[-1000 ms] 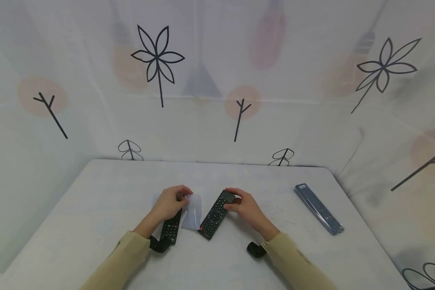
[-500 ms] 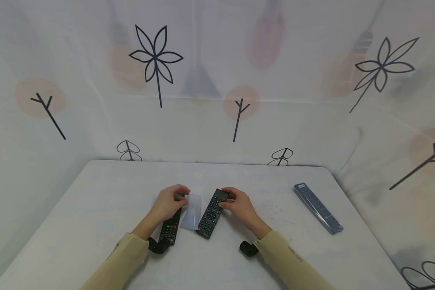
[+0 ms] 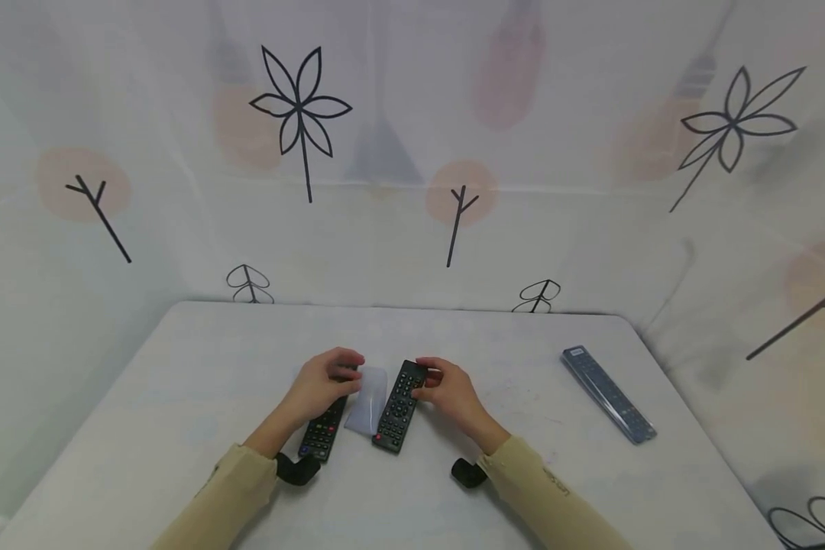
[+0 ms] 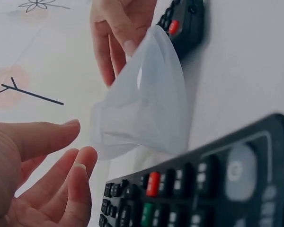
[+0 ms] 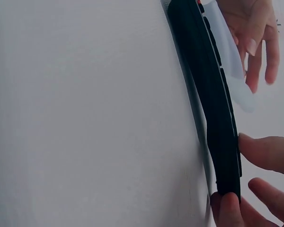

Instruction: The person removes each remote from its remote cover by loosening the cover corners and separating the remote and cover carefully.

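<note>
My right hand [image 3: 454,391] holds a black remote control [image 3: 398,411] near its far end. In the right wrist view the thumb presses its button face and a fingertip [image 5: 228,210] sits at its end. Just left of it stands a translucent plastic sleeve [image 3: 367,401], bulging upward in the left wrist view. My left hand [image 3: 323,382] hovers beside the sleeve, its thumb and fingers [image 4: 78,189] apart with nothing between them. Under that hand lies a second black remote control [image 3: 321,434], its far part hidden by the hand.
A third remote control [image 3: 608,393], wrapped in clear plastic, lies slantwise at the right of the white table [image 3: 179,458]. Black wrist straps with camera mounts [image 3: 469,473] hang under both sleeves. A patterned cloth [image 3: 385,229] rises behind the table.
My right hand has brought its remote control left and turned it more upright, close to the plastic sleeve. The left hand's fingers have parted from the sleeve's edge.
</note>
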Tool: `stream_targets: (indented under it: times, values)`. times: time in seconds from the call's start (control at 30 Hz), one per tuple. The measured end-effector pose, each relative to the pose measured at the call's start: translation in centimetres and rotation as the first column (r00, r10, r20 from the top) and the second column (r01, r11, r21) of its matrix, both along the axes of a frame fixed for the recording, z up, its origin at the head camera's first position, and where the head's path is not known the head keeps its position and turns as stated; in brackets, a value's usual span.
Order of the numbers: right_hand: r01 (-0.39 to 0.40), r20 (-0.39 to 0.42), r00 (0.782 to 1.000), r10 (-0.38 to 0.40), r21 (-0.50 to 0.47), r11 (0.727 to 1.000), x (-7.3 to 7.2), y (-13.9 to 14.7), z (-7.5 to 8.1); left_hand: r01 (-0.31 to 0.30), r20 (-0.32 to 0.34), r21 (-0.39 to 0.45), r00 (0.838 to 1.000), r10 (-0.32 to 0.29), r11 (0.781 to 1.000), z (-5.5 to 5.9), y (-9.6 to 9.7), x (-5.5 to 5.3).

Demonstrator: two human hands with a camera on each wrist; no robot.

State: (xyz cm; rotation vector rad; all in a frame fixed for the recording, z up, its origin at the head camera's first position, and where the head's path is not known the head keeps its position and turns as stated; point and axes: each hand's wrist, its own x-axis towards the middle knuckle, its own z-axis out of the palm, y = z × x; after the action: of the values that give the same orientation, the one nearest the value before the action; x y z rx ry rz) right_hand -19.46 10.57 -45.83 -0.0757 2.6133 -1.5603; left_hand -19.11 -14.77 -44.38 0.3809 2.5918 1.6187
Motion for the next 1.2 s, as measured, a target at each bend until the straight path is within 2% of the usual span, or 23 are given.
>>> stream_targets:
  times: [0.23,0.4,0.53,0.63,0.87,1.0,1.2]
  values:
    - [-0.018,0.001,1.0,0.018,0.003,1.0,0.4,-0.3,0.3,0.065,-0.002,0.057,0.998,-0.065,0.996,0.3,0.2,0.1]
    - [-0.043,-0.019,0.999,0.043,0.021,0.999,0.1,-0.5,0.1,0.107,-0.006,0.04,0.994,-0.107,0.993,0.5,0.7,0.4]
    - [-0.06,-0.031,0.998,0.061,0.032,0.998,-0.3,-0.7,-0.2,0.132,-0.045,-0.007,0.99,-0.132,0.991,0.6,1.2,0.9]
    - [-0.077,-0.042,0.996,0.078,0.029,0.997,-0.5,-0.8,-0.4,0.154,-0.082,-0.073,0.984,-0.16,0.985,0.8,1.7,1.2]
    - [-0.114,-0.069,0.991,0.115,0.013,0.993,-0.7,-1.3,-0.2,0.238,-0.099,-0.172,0.961,-0.258,0.956,1.0,2.6,1.6]
    - [-0.134,-0.082,0.988,0.134,0.009,0.991,-0.6,-1.7,0.3,0.264,-0.102,-0.228,0.951,-0.293,0.937,0.8,2.7,1.6]
    - [-0.139,-0.079,0.987,0.138,0.002,0.99,-0.7,-1.9,0.3,0.234,-0.14,-0.36,0.944,-0.3,0.903,0.0,3.1,1.6]
